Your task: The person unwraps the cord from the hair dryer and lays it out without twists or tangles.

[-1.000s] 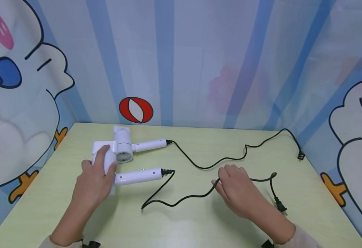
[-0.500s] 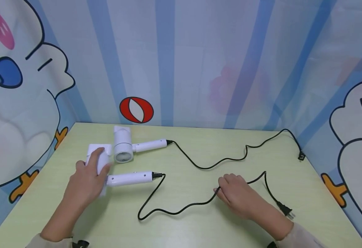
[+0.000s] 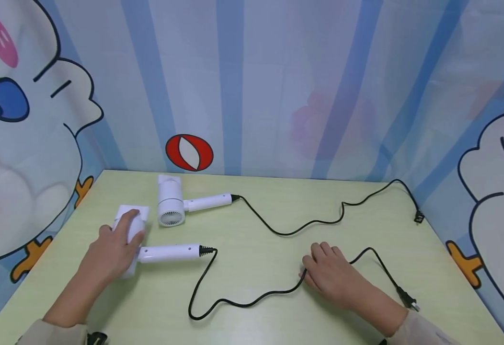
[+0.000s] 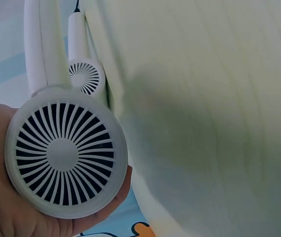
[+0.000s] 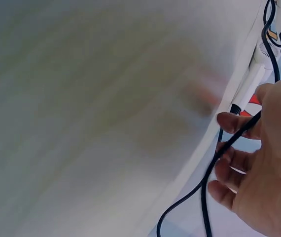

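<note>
My left hand [image 3: 107, 254] grips the head of a white hair dryer [image 3: 170, 253] at the table's left, its handle pointing right. In the left wrist view the round slotted air intake [image 4: 61, 154] faces the camera, with palm and fingers curled round the body. My right hand [image 3: 334, 279] is at the dryer's black cord [image 3: 252, 304], low over the table. Seen from the right wrist, its fingers [image 5: 228, 170] are loose and spread, with the cord lying across them. The cord's plug [image 3: 407, 298] rests to the right of this hand.
Behind lies a second white hair dryer [image 3: 171, 199], handle to the right. Its black cord [image 3: 286, 234] runs to a plug [image 3: 419, 217] near the table's right edge. A patterned curtain [image 3: 269, 96] borders the pale table [image 3: 273, 261] at the back and sides.
The left hand has moved the near hair dryer left and toward me. My right hand has come slightly nearer, its fingers looser, and the cord and plug have shifted toward me.
</note>
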The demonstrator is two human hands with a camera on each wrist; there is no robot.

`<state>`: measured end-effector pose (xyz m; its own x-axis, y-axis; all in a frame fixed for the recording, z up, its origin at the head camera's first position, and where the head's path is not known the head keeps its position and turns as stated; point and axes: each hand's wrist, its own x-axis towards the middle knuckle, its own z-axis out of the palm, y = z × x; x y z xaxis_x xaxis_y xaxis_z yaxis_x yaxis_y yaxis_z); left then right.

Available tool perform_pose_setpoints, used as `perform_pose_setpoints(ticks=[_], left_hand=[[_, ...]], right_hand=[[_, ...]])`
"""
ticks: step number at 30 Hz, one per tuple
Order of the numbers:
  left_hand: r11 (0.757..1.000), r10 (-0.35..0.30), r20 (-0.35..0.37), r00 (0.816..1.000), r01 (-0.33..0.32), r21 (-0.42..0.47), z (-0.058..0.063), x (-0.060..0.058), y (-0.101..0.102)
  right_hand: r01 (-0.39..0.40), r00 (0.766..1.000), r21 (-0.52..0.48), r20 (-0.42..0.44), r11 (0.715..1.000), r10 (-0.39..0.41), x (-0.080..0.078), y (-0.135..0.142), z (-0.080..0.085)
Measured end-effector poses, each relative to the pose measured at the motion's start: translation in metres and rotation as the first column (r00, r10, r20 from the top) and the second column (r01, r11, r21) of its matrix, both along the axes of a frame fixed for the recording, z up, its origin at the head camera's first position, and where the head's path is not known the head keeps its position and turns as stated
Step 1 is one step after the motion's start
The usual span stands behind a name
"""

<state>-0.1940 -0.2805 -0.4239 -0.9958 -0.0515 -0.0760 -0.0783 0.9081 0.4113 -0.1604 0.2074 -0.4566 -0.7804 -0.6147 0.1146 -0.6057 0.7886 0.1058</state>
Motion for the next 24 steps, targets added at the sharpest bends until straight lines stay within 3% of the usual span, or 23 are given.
perform_pose_setpoints(ticks=[4, 10, 15, 24], left_hand=[[1.0, -0.009, 0.004, 1.0, 0.009, -0.007, -0.006, -0.005, -0.008], [0.999, -0.019, 0.016, 1.0, 0.019, -0.027, -0.014, -0.013, -0.02], [0.998, -0.036, 0.035, 0.999, 0.038, -0.051, -0.016, -0.02, -0.029], [0.979, -0.151, 0.008, 0.988, 0.151, -0.137, -0.016, -0.034, -0.043]], right_hand=[[-0.021, 1.0, 0.007, -0.019, 1.0, 0.021, 0.001, 0.0, 0.002], [-0.06, 0.998, -0.001, 0.021, 0.998, 0.06, 0.001, 0.001, 0.006], [-0.044, 0.997, 0.007, 0.067, 0.999, 0.043, 0.003, 0.002, 0.008], [-0.057, 0.988, -0.048, 0.141, 0.997, 0.063, 0.009, 0.007, 0.015]])
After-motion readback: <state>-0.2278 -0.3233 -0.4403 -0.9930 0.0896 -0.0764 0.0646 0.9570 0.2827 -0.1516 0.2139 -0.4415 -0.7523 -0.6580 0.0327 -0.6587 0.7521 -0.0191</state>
